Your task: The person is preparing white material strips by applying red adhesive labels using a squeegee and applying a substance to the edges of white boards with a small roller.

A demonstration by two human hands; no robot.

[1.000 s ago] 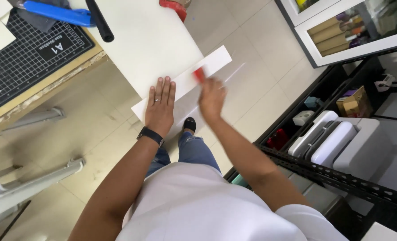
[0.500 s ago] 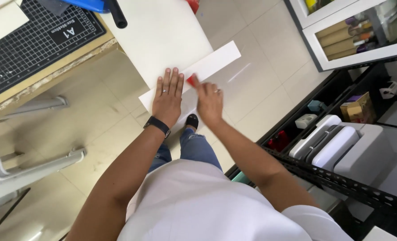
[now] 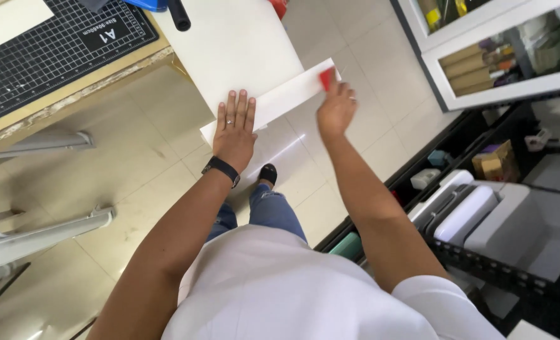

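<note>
Left hand (image 3: 235, 129) flat, fingers spread, palm down on near end of white strip (image 3: 280, 99), pinning it at corner of white sheet (image 3: 236, 44). Black wristband (image 3: 221, 169) on left wrist. Right hand (image 3: 336, 108) closed on small red tool (image 3: 326, 78), pressed against far end of strip. Strip folded over sheet's edge, overhanging tiled floor (image 3: 135, 164). Black cutting mat (image 3: 47, 50) on wooden table (image 3: 72, 94) at upper left, just beside sheet. Black shelf rack (image 3: 481, 264) with grey and white cases at right.
</note>
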